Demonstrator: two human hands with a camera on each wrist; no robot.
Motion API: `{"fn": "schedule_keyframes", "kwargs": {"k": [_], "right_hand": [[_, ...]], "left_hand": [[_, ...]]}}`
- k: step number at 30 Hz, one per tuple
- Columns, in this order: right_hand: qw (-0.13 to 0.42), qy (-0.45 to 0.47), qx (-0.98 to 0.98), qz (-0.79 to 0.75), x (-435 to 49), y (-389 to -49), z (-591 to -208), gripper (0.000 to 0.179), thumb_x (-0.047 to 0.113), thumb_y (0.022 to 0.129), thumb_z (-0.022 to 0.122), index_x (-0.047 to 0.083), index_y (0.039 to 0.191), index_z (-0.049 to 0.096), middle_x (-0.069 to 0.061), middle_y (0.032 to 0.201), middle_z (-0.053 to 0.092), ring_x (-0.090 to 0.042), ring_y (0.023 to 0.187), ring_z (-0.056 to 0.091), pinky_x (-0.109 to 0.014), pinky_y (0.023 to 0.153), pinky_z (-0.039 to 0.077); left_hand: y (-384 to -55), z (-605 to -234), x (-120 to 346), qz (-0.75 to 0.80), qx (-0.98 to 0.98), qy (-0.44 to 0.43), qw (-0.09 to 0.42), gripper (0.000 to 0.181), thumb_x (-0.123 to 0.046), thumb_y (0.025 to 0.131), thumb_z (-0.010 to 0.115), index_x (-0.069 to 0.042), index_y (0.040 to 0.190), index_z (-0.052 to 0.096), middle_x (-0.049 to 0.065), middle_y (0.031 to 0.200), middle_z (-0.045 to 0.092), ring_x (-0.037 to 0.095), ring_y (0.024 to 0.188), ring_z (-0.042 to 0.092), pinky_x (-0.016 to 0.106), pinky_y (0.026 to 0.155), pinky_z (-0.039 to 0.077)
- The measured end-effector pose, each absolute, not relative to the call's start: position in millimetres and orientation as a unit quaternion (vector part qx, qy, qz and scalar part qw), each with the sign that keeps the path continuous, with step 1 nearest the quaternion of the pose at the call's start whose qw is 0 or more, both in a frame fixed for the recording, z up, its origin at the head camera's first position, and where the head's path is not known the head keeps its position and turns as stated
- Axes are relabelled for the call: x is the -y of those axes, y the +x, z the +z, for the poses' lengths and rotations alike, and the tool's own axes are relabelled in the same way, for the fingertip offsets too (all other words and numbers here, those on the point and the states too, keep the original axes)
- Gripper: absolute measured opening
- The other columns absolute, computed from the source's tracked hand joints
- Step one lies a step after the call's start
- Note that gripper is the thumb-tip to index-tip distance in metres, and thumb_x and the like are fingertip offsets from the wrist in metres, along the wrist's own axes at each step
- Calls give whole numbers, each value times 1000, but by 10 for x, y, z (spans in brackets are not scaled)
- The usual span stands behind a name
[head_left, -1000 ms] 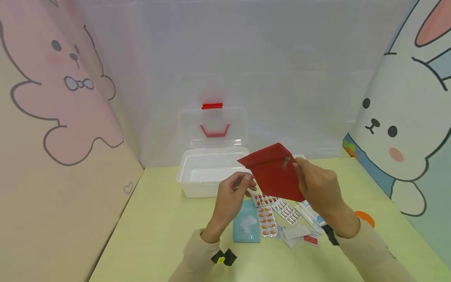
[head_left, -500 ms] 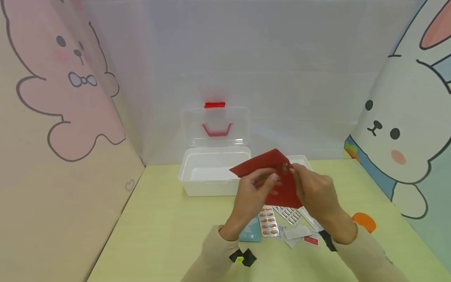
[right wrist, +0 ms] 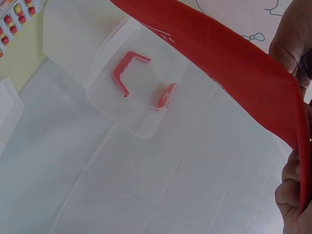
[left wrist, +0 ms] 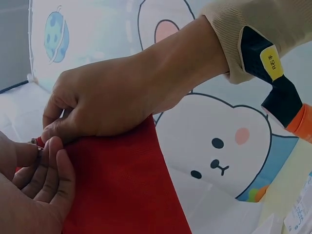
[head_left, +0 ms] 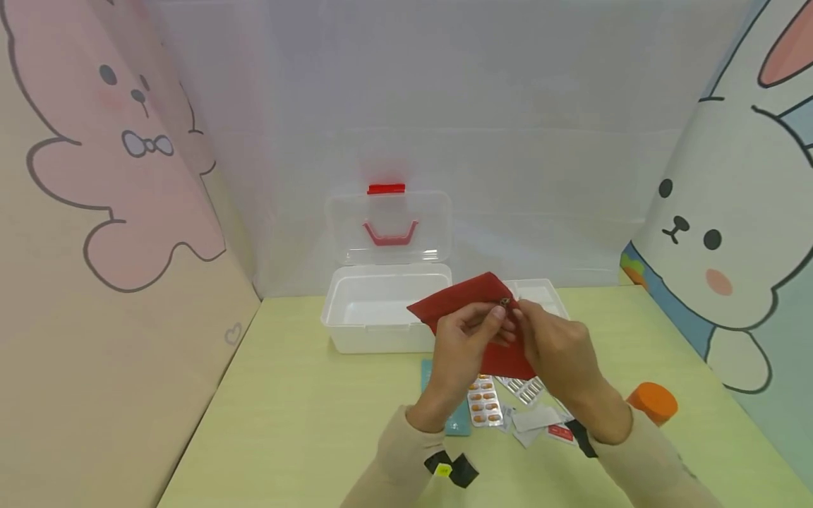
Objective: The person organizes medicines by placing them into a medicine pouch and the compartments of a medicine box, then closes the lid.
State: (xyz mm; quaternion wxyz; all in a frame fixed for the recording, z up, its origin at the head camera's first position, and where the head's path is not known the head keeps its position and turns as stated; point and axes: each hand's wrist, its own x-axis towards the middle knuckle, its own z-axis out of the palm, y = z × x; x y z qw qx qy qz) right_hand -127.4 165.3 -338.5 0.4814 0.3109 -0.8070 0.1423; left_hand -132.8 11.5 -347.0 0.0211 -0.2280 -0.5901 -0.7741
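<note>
Red pouch (head_left: 466, 291) is up in the air over the worktop (head_left: 286, 395), right hand (head_left: 565, 353) gripping its edge by the zip end while the left hand (head_left: 459, 346) pinches the zip pull (head_left: 504, 302), with pill packs (head_left: 485, 402) lying below and an open box (head_left: 381, 340) just behind.

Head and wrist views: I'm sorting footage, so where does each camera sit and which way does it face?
Head: on the head, facing forward and down at the red pouch; left hand, right hand and sleeves show.
Left wrist: on that wrist, facing the right hand and rabbit drawing; both hands show.
Right wrist: on that wrist, facing the clear lid; hands partly show.
Shared: head and right wrist show that lid.
</note>
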Motion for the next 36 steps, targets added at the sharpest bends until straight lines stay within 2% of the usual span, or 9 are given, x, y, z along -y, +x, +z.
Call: {"fn": "schedule_keyframes", "kwargs": {"k": [7, 18, 29, 36], "right_hand": [[489, 301, 804, 154, -1619, -1257, -3392, 42, 29, 105, 40, -8, 98, 59, -20, 73, 70, -30, 59, 70, -36, 48, 55], [508, 300, 784, 190, -1605, -1238, -3392, 41, 31, 104, 42, -7, 98, 59, -19, 72, 70, -31, 57, 69, -40, 48, 54], [550, 305, 754, 186, -1643, -1232, -3355, 41, 29, 104, 46, -7, 90, 60, -18, 69, 68, -30, 56, 68, -38, 46, 53], [556, 292, 756, 184, -1683, -1203, -3330, 42, 31, 104, 45, -7, 91, 59, -18, 71, 68, -30, 57, 68, -41, 47, 53]], "left_hand": [[-1305, -3447, -146, -778, 586, -223, 42, 24, -14, 96, 62, 6, 108, 65, 32, 98, 65, 7, 77, 66, 26, 80, 58], [-1297, -3439, -148, -744, 613, -235, 128, 18, -10, 95, 63, 6, 100, 67, 28, 85, 65, 5, 70, 59, 19, 69, 54], [-1337, -3485, -135, -732, 616, -247, 152, 16, -7, 94, 63, 7, 99, 67, 27, 84, 66, 4, 72, 60, 20, 69, 55], [-1412, -3532, -105, -717, 627, -251, 175, 15, -7, 94, 63, 7, 97, 68, 26, 80, 67, 15, 69, 63, 21, 67, 55]]}}
